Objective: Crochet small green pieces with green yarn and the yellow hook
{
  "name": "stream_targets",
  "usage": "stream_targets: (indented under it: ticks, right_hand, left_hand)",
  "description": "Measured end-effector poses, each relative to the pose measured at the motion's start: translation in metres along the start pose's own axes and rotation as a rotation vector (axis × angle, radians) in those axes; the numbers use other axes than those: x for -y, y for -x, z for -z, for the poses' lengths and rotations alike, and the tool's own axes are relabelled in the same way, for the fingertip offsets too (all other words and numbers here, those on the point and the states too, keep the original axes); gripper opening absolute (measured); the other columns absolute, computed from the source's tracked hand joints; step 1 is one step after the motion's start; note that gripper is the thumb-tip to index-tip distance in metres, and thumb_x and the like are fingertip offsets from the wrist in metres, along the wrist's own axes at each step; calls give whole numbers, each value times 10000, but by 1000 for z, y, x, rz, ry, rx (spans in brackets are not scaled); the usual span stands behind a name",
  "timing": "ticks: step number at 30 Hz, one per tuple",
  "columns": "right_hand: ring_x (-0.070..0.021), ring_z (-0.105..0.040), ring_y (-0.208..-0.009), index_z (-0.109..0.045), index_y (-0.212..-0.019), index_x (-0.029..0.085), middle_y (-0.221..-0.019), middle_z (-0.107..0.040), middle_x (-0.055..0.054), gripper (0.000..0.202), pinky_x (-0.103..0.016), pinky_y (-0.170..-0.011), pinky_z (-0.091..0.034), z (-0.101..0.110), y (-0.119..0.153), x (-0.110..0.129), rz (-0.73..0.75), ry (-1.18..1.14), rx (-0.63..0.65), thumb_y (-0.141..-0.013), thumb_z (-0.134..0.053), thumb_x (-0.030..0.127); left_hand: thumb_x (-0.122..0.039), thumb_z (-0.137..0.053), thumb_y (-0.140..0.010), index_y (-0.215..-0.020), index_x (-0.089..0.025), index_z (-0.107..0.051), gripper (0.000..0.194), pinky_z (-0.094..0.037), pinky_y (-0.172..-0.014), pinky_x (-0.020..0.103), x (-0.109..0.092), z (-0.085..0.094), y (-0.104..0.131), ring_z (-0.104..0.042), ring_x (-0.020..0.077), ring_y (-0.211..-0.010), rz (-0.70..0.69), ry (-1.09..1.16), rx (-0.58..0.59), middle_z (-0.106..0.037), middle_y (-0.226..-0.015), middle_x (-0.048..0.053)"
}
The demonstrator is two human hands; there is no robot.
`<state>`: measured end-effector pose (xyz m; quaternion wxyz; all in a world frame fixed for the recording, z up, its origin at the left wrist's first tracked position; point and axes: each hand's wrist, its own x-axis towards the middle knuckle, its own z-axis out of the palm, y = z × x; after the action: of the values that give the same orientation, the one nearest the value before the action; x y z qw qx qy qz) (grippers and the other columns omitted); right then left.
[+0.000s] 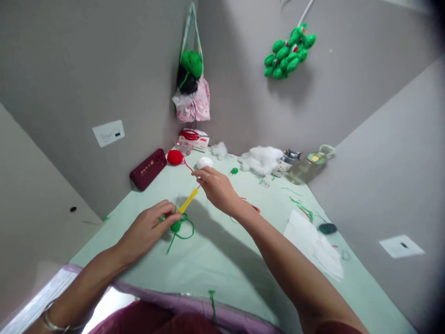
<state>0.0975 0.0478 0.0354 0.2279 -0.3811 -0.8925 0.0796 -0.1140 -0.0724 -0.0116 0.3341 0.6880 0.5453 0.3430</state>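
My left hand (158, 221) is closed on a small green yarn piece (175, 226), whose loose strand curls to the right over the table. The yellow handle of a crochet hook (188, 200) slants up from the left fingertips, and its thin metal end points at the fingers of my right hand (213, 183). Those fingers are pinched together near red yarn that runs from a red yarn ball (174, 157). Whether the right fingers grip the yarn or the hook tip is too small to tell. Just behind the right hand sits a white ball (204, 163).
White stuffing (262, 159), a cup of tools (287, 162) and a bottle (309, 167) line the back right. A dark red case (149, 170) leans at the left wall. White sheets (313, 243) lie right, near green scraps. Yarn bags (193, 99) hang behind.
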Motion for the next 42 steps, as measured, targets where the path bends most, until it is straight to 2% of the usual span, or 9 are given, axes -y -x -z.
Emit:
stream_targets:
  ticks: [3,6,8,10,14,21,26,35,42]
  right_hand:
    - [-250,-684,-1147,-679,-1280,194,-1269,-715,-137,352,-382,-951,-545,-16,-69,-10,68,28,-4,-1020,-462,99]
    - [-233,-649,-1219,-638,-1335,197,-1336,-690,-128,361,-375,-1013,-535,-41,-113,-10,203,16,20,-1034,-457,112]
    - [-218,-630,-1234,-603,-1382,194,-1380,-669,-125,362,-352,-1014,-542,-62,-129,-3,322,4,63,-1050,-465,157]
    - [-233,-609,-1238,-586,-1402,173,-1405,-650,-139,374,-367,-1009,-549,-83,-139,3,416,6,104,-1049,-464,161]
    - [-257,-561,-1266,-574,-1403,137,-1415,-626,-165,399,-422,-1076,-519,-109,-148,6,511,12,156,-1024,-456,96]
    - [-265,-555,-1183,-551,-1406,168,-1362,-620,-170,440,-415,-925,-559,-111,-145,-13,509,-25,140,-1002,-411,62]
    - [-277,-515,-1255,-553,-1377,146,-1314,-644,-173,535,-472,-1070,-477,-111,-158,-14,524,-43,121,-903,-395,-44]
    - [-289,-563,-1115,-618,-1253,120,-1180,-718,-173,501,-442,-954,-429,-100,-176,-2,561,58,321,-799,-498,-53]
    - [-307,-602,-1206,-614,-1264,142,-1165,-756,-156,521,-482,-1033,-411,-99,-182,2,595,40,467,-776,-622,-43]
  left_hand:
    - [-407,-497,-1026,-768,-230,-539,316,-473,-790,359,18,5,1,-600,211,-809,-39,-174,-16,-568,-856,-1]
    - [-285,-570,-985,-860,-241,-567,134,-529,-902,409,32,5,0,-642,280,-1106,-124,-328,-87,-670,-1109,56]
    - [-257,-610,-965,-956,-237,-566,49,-530,-1021,465,38,6,-6,-543,331,-1366,-185,-431,-201,-644,-1346,115]
    - [-280,-637,-965,-1050,-221,-565,126,-493,-1119,527,43,11,-16,-398,364,-1521,-222,-529,-280,-572,-1495,169]
    - [-313,-665,-951,-1089,-183,-547,224,-480,-1156,583,51,26,-41,-305,400,-1583,-195,-618,-384,-486,-1582,263]
    - [-294,-725,-902,-1094,-196,-520,298,-453,-1190,599,58,30,-59,-305,402,-1585,-128,-615,-372,-460,-1611,284]
    - [-237,-798,-836,-1088,-187,-537,367,-456,-1201,595,53,23,-57,-339,415,-1568,-130,-643,-354,-494,-1595,278]
    - [-178,-799,-808,-1081,-141,-562,363,-435,-1226,596,48,13,-55,-362,419,-1556,-143,-656,-325,-550,-1542,291]
    - [-171,-773,-824,-1072,-177,-544,338,-420,-1242,587,48,10,-54,-343,395,-1571,-138,-617,-320,-604,-1492,247]
